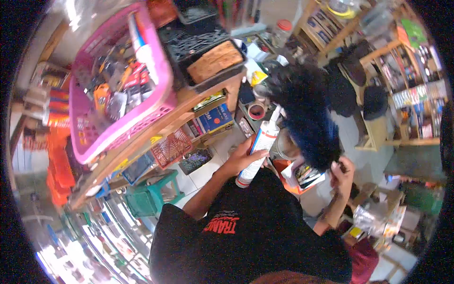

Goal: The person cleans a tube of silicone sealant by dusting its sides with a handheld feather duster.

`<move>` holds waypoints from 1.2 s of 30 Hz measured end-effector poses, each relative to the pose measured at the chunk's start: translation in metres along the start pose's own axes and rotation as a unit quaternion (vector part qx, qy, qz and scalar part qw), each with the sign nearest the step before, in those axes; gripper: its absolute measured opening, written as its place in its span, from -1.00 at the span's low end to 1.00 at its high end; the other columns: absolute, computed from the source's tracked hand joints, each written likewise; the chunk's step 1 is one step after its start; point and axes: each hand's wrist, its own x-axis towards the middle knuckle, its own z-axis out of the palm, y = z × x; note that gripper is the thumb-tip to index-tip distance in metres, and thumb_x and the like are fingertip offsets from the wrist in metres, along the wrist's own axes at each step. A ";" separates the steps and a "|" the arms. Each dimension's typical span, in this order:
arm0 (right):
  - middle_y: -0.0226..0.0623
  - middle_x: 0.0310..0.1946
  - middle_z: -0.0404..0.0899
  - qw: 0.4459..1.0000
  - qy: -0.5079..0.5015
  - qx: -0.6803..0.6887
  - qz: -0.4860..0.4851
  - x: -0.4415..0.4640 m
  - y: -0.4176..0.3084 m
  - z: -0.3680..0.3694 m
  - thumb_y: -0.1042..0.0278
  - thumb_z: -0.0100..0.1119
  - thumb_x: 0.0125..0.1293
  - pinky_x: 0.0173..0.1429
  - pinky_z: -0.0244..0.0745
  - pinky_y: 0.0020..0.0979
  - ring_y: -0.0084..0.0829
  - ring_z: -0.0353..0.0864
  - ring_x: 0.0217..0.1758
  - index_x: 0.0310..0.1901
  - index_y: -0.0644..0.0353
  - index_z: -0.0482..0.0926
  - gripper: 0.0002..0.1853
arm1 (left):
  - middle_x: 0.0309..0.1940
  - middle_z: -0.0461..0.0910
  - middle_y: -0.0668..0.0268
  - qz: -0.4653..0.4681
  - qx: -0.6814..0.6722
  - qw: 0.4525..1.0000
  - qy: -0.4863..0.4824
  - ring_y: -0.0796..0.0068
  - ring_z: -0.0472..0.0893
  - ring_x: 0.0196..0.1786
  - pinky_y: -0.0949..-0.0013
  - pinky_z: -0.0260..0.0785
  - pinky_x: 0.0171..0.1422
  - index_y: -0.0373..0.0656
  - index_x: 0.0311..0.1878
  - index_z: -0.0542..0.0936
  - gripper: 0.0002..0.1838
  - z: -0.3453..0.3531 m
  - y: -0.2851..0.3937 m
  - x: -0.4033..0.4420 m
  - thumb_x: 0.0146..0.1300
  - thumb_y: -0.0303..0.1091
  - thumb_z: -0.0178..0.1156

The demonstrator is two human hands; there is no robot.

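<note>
My left hand (246,158) is wrapped around a white sealant cartridge (259,150) with red and blue print. The cartridge is tilted, its narrow nozzle pointing up and away from me. Dark, bushy and blurred, a black feather duster (307,104) with a bluish sheen stretches beyond the cartridge on the right. Its lower end meets my right hand (343,173), whose fingers are curled there; the handle is hidden.
On the wooden shelf at left stands a pink basket (163,87) of packaged goods. Beside it is a black bin (215,83) holding a brown block. A green stool (151,194) is below, a roll of tape (256,111) ahead, and stocked shelves (416,61) at right.
</note>
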 end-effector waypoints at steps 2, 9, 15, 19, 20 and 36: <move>-0.37 -0.21 0.49 0.987 -0.116 0.102 0.038 0.004 0.017 0.005 0.45 0.44 0.09 -0.41 0.48 -0.55 -0.59 0.51 -0.36 -0.05 0.17 0.56 -0.63 | -0.20 0.56 0.27 0.068 0.030 0.997 0.019 0.49 0.60 -0.23 0.38 0.50 -0.11 -0.20 0.30 0.26 -0.47 0.003 0.002 -0.010 0.34 -0.32 0.19; -0.43 -0.28 0.52 0.932 -0.335 -0.111 -0.078 -0.011 -0.016 0.111 0.43 0.36 0.19 -0.23 0.45 -0.52 -0.60 0.51 -0.30 0.01 0.18 0.52 -0.65 | 0.00 0.58 0.26 0.173 0.228 0.954 0.087 0.39 0.53 0.06 0.33 0.32 0.28 -0.25 0.15 0.49 -0.43 0.006 -0.014 -0.054 0.22 -0.04 0.31; -0.21 -0.08 0.48 0.840 -0.529 -0.106 -0.052 -0.007 -0.021 0.128 0.29 0.29 0.29 0.06 0.47 -0.32 -0.37 0.52 -0.03 0.23 0.11 0.26 -0.45 | 0.10 0.53 0.27 -0.067 -0.005 0.973 0.220 0.43 0.47 0.14 0.33 0.27 0.31 -0.30 0.21 0.48 -0.35 0.041 0.007 -0.079 0.34 0.11 0.15; -0.34 -0.24 0.44 0.742 -0.664 -0.058 0.072 0.018 0.014 0.109 0.19 0.11 0.42 -0.48 0.35 -0.56 -0.64 0.43 -0.48 0.12 0.16 0.33 -0.64 | 0.10 0.53 0.24 -0.074 -0.030 0.943 0.323 0.44 0.47 0.14 0.36 0.24 0.32 -0.33 0.21 0.48 -0.29 0.066 0.021 -0.109 0.35 0.20 0.07; -0.37 -0.28 0.43 0.733 -0.668 -0.021 0.126 0.017 0.016 0.107 0.17 0.07 0.44 -0.45 0.36 -0.56 -0.64 0.42 -0.46 0.07 0.19 0.36 -0.68 | 0.07 0.55 0.24 -0.132 -0.058 0.930 0.339 0.43 0.48 0.11 0.38 0.24 0.30 -0.33 0.18 0.52 -0.28 0.073 0.028 -0.116 0.35 0.23 0.05; -0.46 -0.44 0.56 0.889 -0.437 -0.060 -0.121 0.038 -0.052 0.095 0.33 0.25 0.29 -0.31 0.37 -0.56 -0.70 0.42 -0.41 -0.05 0.33 0.60 -0.72 | -0.22 0.57 0.30 0.296 -0.136 0.921 0.214 0.51 0.59 -0.23 0.40 0.50 -0.15 -0.21 0.29 0.30 -0.41 0.032 -0.027 -0.150 0.31 -0.11 0.22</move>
